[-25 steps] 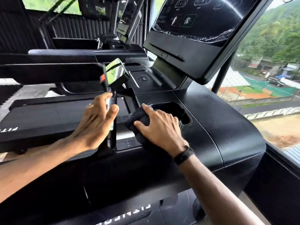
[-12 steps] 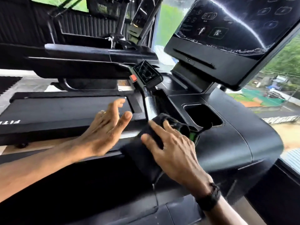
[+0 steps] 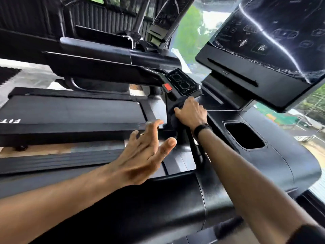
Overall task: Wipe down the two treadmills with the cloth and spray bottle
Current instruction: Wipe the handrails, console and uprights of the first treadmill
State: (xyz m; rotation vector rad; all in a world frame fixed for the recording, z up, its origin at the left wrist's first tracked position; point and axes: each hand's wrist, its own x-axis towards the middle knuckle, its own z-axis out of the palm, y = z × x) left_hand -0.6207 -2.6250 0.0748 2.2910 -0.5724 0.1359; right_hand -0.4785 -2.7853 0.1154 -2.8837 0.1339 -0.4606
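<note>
I stand at a black treadmill console (image 3: 274,166) with a big screen (image 3: 274,43) at the upper right. My right hand (image 3: 190,113) grips a dark cloth (image 3: 173,114) wrapped around the upright handle just under the small control pad (image 3: 182,81) with its red tab (image 3: 168,87). My left hand (image 3: 144,155) hovers below and left of it, fingers spread and relaxed, holding nothing. A second treadmill's belt (image 3: 70,110) lies to the left. No spray bottle is in view.
An empty cup recess (image 3: 244,135) sits in the console to the right of my right arm. The neighbouring treadmill's long handrail (image 3: 105,57) crosses above the belt. A window with trees and a street is on the right.
My right hand has carried the cloth up from the console edge near the cup recess to the upright handle and closed around it. My left hand let go of that handle and stays open.
</note>
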